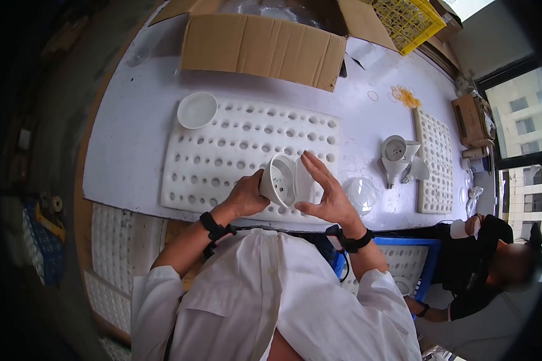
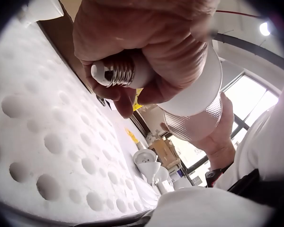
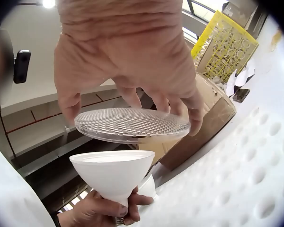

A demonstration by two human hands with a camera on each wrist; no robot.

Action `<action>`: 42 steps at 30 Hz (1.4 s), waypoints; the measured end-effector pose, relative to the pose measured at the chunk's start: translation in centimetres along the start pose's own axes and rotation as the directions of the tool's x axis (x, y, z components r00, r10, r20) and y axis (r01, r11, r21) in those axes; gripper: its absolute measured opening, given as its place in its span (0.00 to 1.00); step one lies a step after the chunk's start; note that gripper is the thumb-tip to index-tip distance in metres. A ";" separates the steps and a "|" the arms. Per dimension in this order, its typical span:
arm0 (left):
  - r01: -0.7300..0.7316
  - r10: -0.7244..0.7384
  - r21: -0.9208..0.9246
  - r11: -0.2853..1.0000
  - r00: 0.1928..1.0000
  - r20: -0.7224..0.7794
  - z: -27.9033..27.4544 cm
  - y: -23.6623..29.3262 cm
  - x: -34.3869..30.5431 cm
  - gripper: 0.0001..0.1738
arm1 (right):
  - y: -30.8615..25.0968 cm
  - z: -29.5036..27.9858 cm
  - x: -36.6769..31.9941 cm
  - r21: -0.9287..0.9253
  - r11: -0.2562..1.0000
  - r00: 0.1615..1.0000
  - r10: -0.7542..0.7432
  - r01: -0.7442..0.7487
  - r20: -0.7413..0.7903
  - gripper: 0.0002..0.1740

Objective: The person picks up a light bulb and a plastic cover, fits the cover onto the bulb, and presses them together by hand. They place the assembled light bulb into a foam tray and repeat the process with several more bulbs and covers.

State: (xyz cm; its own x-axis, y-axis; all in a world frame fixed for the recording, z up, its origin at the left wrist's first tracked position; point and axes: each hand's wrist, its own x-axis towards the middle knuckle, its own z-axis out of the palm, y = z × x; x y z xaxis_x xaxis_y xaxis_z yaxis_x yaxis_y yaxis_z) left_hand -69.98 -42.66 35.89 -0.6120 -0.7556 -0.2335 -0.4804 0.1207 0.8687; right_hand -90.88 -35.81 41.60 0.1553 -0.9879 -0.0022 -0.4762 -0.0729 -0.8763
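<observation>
In the head view my left hand (image 1: 247,195) grips a white cone-shaped lamp housing (image 1: 271,188) by its narrow end. The metal screw base (image 2: 118,72) pokes out between the fingers in the left wrist view. Small dark parts show inside the wide mouth. My right hand (image 1: 331,198) holds a clear dimpled lens cover (image 3: 132,124) by its rim, thumb and fingers spread around the edge. A narrow gap separates the cover from the housing's mouth in the right wrist view. Both hands are over the near edge of a white foam tray (image 1: 223,157) with rows of holes.
A white round cup-shaped piece (image 1: 197,110) sits at the tray's far left corner. Beyond stands an open cardboard box (image 1: 262,51). To the right are a clear cover (image 1: 362,195), several lamp housings (image 1: 394,148) and another foam tray (image 1: 433,162). A person (image 1: 482,271) sits at right.
</observation>
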 end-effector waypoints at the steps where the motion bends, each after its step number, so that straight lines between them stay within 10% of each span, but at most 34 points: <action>1: -0.003 0.002 0.029 1.000 1.000 0.014 0.1 -0.3 0.1 0.25 | -0.2 0.3 0.2 -0.050 0.999 1.000 -0.016 0.017 0.025 0.52; 24: -0.030 0.035 0.079 0.996 0.998 -0.051 -1.6 -0.8 -0.9 0.22 | 0.6 5.0 2.7 0.052 0.971 0.969 -0.238 0.235 0.065 0.59; 30: -0.093 0.091 0.006 0.996 0.981 0.173 -3.1 -0.8 -1.4 0.34 | 0.5 5.5 2.5 0.068 0.969 0.964 -0.244 0.238 0.101 0.59; 32: -0.135 0.191 -0.290 0.947 0.965 0.176 -3.4 -0.7 -1.6 0.45 | 0.1 5.7 2.4 0.087 0.950 0.949 -0.306 0.299 0.079 0.58; 42: -0.105 0.108 -0.070 0.992 0.993 0.048 -2.7 2.7 -2.4 0.52 | -0.1 6.6 1.7 0.024 0.929 0.929 -0.369 0.369 0.005 0.57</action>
State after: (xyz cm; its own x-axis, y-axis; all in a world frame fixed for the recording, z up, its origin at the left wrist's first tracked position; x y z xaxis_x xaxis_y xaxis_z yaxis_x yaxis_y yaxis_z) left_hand -68.09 -42.27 39.97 -0.6899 -0.7063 -0.1585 -0.3682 0.1538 0.9170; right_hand -84.91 -36.56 38.48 0.3243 -0.8905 0.3193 -0.3645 -0.4291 -0.8265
